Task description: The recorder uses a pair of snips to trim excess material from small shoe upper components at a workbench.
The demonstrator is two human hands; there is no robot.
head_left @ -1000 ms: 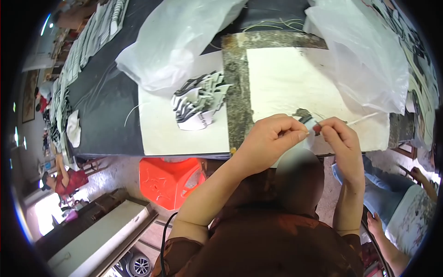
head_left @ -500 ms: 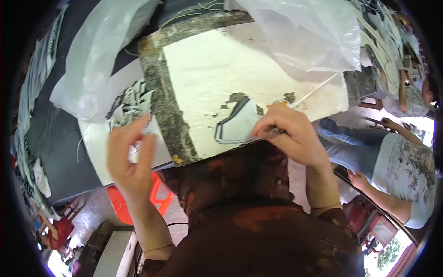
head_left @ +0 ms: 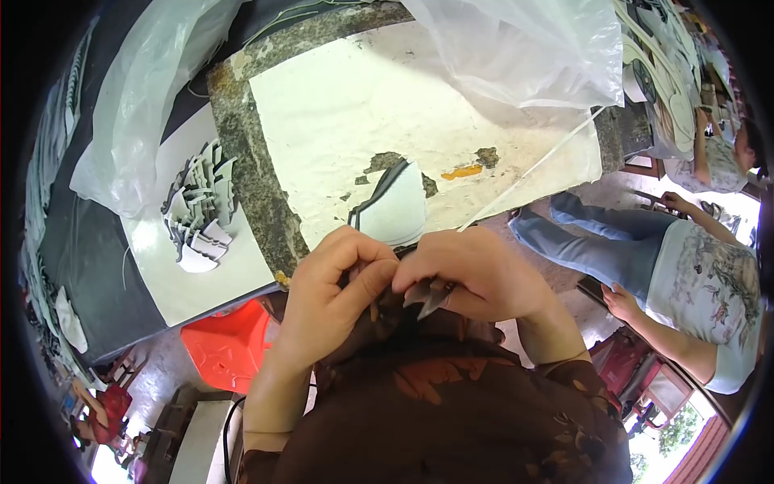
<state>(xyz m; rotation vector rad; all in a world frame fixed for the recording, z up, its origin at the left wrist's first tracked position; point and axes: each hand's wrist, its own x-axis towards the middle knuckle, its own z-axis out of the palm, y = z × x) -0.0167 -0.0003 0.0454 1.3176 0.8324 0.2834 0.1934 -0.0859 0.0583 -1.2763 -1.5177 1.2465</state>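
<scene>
My left hand point(head_left: 343, 290) and my right hand point(head_left: 476, 274) meet close together at the near edge of the work board, in front of my body. The left thumb and forefinger are pinched together; what is between them, if anything, is hidden. Out of my closed right hand pokes a small pointed metal tool point(head_left: 434, 300), its tip downward. Just beyond both hands, a small stack of white cut pieces point(head_left: 395, 206) with a dark edge lies on the white-covered board point(head_left: 339, 121).
Left of the board, a pile of white and grey cut pieces point(head_left: 201, 202) lies on a white sheet point(head_left: 181, 294). Clear plastic bags point(head_left: 133, 121) stand at the far side. A red plastic stool point(head_left: 230, 343) is below left; a person in jeans point(head_left: 609, 234) is at right.
My left hand has come from beside the pile at left to meet the right hand. The right hand has moved nearer my body, off the stack, and the metal tip now shows.
</scene>
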